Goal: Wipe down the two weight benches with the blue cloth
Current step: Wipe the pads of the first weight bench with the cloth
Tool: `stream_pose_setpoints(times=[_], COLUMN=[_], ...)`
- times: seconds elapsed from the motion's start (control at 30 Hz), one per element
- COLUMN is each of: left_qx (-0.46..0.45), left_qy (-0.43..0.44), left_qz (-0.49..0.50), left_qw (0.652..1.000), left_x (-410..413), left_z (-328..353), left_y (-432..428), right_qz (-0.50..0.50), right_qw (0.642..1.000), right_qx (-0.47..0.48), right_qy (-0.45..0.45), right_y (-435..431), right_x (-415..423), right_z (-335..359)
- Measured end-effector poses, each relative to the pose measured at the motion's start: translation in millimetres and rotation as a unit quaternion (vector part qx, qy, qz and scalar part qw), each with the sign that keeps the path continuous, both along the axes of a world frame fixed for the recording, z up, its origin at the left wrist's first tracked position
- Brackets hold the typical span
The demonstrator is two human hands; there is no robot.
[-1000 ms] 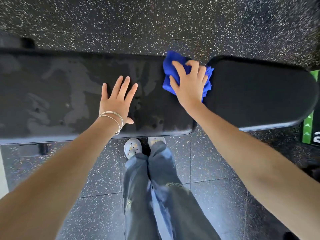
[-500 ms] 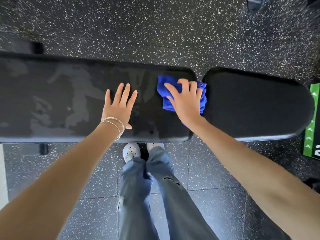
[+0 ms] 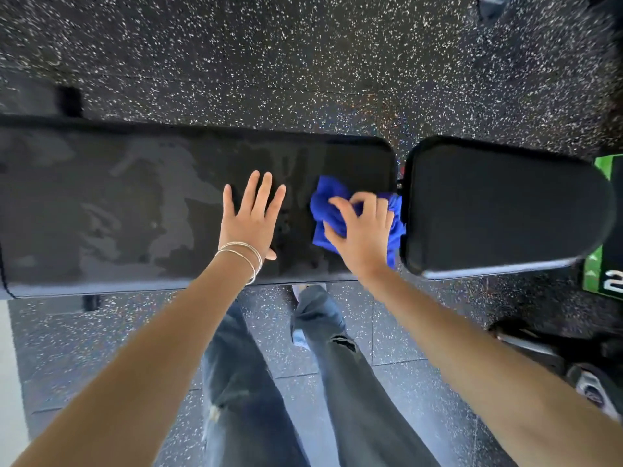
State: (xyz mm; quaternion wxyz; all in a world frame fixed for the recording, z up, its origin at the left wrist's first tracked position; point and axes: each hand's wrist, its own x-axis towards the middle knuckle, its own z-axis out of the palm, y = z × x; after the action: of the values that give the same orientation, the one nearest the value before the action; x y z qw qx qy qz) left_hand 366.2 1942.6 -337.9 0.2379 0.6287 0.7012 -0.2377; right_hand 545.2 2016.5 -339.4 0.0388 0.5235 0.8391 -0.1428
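Left hand (image 3: 251,217) lies flat, fingers spread, on the weight bench's streaked long pad (image 3: 135,203). Right hand (image 3: 362,237) grips the bunched blue cloth (image 3: 325,203) at that pad's right end. Wiping appears underway; the likely next move is across the gap onto the seat pad (image 3: 499,210).

Black rubber floor flecked with white (image 3: 303,62) all round, tile seams showing. At the right edge, a green panel with white arrows (image 3: 603,274). Just below it, dark metal gym equipment (image 3: 556,358). Far left of it, a pale strip (image 3: 6,365).
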Motion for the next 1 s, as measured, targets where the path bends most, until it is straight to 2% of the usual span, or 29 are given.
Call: stream_pose_setpoints(times=[0.07, 0.17, 0.33, 0.4, 0.5, 0.6, 0.7, 0.83, 1.0], left_qx=[0.010, 0.046, 0.065, 0.054, 0.051, 0.045, 0.038, 0.035, 0.032], left_qy=[-0.019, -0.044, -0.048, -0.052, -0.054, -0.062, -0.055, -0.055, -0.042], left_qz=[-0.005, -0.033, 0.022, -0.003, -0.033, -0.029, -0.030, -0.034, -0.044], left_qw=[1.000, 0.997, 0.997, 0.997, 0.997, 0.997, 0.997, 0.997, 0.998], left_x=[-3.9, -21.9, -91.1, -110.4, -119.1, -116.2, -112.7, -112.8, -111.6], left_z=[0.2, -0.4, 0.5, -0.4, -2.7, -2.5, -2.4, -1.8, -3.0], left_y=[-2.5, -9.8, -22.8, -22.8, -21.8, -21.2, -21.4, -21.5, -21.0], right_qz=[0.023, 0.019, -0.054, -0.093, -0.113, -0.118, -0.118, -0.135, -0.130], right_qw=[0.999, 0.999, 0.997, 0.993, 0.989, 0.985, 0.989, 0.989, 0.991], right_qx=[-0.006, -0.017, 0.021, 0.045, 0.009, -0.013, 0.037, 0.050, 0.034], right_qy=[-0.026, -0.030, -0.045, -0.053, -0.090, -0.122, -0.085, -0.015, -0.023], right_y=[-39.6, -46.3, 9.4, 40.9, 83.7, 94.3, 60.4, -32.7, -121.7], right_x=[13.4, 11.5, -52.3, -88.1, -132.6, -142.9, -131.2, -112.9, -93.0], right_z=[1.1, 0.1, -2.1, -6.7, -13.5, -15.5, -12.2, -6.8, -7.4])
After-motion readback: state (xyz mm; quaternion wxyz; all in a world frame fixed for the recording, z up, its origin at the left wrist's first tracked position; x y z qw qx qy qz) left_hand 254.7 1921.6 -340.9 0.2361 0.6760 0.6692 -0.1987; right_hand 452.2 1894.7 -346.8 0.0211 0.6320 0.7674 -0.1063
